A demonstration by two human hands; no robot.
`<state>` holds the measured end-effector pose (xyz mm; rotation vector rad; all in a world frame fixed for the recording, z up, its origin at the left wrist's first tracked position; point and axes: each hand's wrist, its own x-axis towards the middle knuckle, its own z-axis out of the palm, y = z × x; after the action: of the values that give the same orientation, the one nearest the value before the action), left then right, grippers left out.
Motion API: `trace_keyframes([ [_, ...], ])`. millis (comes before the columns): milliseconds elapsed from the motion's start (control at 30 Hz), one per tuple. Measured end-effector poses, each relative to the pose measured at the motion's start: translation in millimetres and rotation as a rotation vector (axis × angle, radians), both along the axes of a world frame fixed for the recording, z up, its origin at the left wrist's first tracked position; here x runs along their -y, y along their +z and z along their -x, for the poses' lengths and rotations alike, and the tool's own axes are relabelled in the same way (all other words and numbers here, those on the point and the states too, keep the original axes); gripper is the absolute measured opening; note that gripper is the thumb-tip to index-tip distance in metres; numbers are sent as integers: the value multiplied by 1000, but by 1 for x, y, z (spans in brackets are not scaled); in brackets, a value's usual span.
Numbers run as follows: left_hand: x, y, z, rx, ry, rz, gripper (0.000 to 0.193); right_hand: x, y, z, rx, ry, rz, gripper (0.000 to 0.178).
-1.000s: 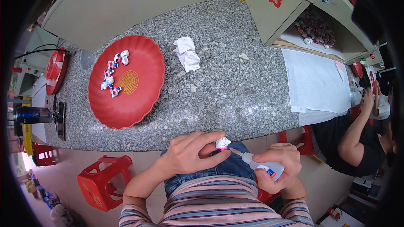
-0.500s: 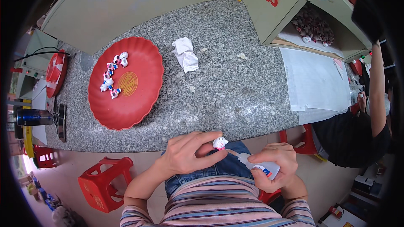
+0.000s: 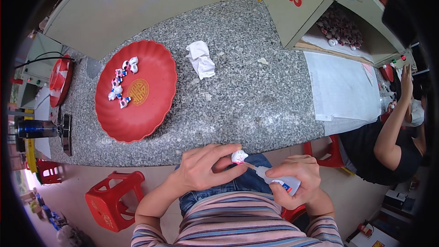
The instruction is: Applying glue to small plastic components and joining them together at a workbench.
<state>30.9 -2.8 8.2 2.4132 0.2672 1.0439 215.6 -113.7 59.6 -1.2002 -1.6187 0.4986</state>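
Observation:
Between the thumb and fingers of my left hand [image 3: 199, 167] is a small white cat-shaped figurine [image 3: 238, 156] with pink on it, held just off the table's near edge above my lap. My right hand [image 3: 300, 174] is wrapped round a translucent squeeze bottle [image 3: 293, 185] with a blue and red label. The bottle's thin nozzle points left and reaches the figurine's lower side by my left thumb; whether its tip touches cannot be made out. On the left of the table, a red scalloped plate [image 3: 153, 121] carries several small white, pink and blue figurine pieces [image 3: 117, 89].
A crumpled white tissue [image 3: 200, 59] lies on the speckled stone table [image 3: 256, 96]. White paper sheets [image 3: 343, 91] cover its right part, below a cubby [image 3: 338, 29] full of small pieces. A red stool [image 3: 112, 196] stands at lower left. At far right sits another person [image 3: 388, 151].
My right hand and the bottle have shifted slightly left, nearer the figurine. My left hand is almost still. The other person's raised arm has moved lower.

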Motion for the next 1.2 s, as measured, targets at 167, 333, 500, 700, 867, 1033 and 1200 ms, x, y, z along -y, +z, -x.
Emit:
trace_keyframes([
  [167,0,1,0,-1,-4,13,24,-1,0,0,-6,0,-4,25],
  [333,1,0,1,-11,-9,-18,24,0,1,0,8,6,6,26],
  [500,2,1,-1,-9,12,24,23,-1,0,-1,4,-11,-11,26],
  [700,1,1,0,-26,14,32,23,0,-1,-2,30,-31,-14,27],
  [867,1,-1,1,-27,6,1,23,1,0,-1,51,-50,-8,26],
  [1033,1,-2,1,-34,1,6,23,2,1,0,56,-64,21,26],
  [1200,1,-4,1,-41,-2,-52,24,5,3,0,68,-73,22,26],
])
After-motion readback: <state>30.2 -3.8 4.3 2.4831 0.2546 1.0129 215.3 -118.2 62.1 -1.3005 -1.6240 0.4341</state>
